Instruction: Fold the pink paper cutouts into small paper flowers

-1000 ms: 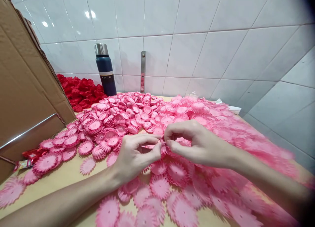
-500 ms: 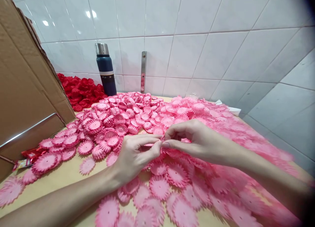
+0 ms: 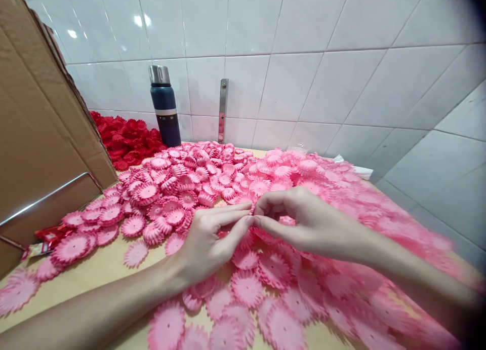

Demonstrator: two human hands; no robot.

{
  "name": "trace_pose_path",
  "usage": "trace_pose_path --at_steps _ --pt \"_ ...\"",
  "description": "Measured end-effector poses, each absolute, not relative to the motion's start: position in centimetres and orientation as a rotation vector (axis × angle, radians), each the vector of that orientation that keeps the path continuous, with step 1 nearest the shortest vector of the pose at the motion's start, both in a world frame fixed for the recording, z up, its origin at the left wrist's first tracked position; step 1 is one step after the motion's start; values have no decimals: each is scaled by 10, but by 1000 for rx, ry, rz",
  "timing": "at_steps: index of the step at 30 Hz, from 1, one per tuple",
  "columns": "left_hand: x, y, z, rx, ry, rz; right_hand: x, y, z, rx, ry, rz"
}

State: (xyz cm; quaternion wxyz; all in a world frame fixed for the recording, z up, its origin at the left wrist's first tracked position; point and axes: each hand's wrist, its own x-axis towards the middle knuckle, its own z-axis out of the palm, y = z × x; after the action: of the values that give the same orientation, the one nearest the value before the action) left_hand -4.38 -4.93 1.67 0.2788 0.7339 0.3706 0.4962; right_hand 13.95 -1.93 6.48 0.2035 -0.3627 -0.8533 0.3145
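Observation:
My left hand (image 3: 212,238) and my right hand (image 3: 299,216) meet fingertip to fingertip above the middle of a pink heap. Between them is a small pink scalloped petal disc (image 3: 252,208), seen edge-on and mostly covered by the fingers. Thumb and fingers of each hand pinch it. Beneath and around both hands lie many loose pink petal discs (image 3: 246,288) with frilled rims, each with a small hole in its centre. Left of the hands, more discs (image 3: 146,192) have their edges curled up into cups.
A dark blue steel-capped bottle (image 3: 166,109) stands at the back, beside a red petal pile (image 3: 131,140). A cardboard box (image 3: 41,96) walls off the left. A red wrapper (image 3: 53,234) lies near it. White tiles (image 3: 292,81) with a metal bracket (image 3: 222,109) rise behind the table.
Both hands stay together at nearly the same spot, with slight finger shifts around the petal disc. The pink edge between the fingertips shows a little more. The view has shifted slightly.

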Motion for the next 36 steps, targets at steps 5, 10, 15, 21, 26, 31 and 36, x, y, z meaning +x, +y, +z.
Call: trace_pose_path --at_steps 5,10,15,21,26,31,36 --pt "-44 -50 17 1849 1039 1321 139 -23 67 -1054 -2333 976" --pt "-41 -50 19 1380 960 1303 143 -18 65 -1049 -2161 1170" --pt "-42 -40 14 1046 821 1400 153 -7 64 -961 -1954 1422" --pt "-46 -29 12 938 872 1546 163 6 67 -1203 -1949 922" --pt "-40 -38 16 1028 968 1384 159 3 69 -1243 -1986 423" --pt "-40 -43 20 1146 1023 1306 144 -22 77 -889 -2231 783" --pt "-40 -47 21 1279 944 1332 133 -31 75 -929 -2328 890"
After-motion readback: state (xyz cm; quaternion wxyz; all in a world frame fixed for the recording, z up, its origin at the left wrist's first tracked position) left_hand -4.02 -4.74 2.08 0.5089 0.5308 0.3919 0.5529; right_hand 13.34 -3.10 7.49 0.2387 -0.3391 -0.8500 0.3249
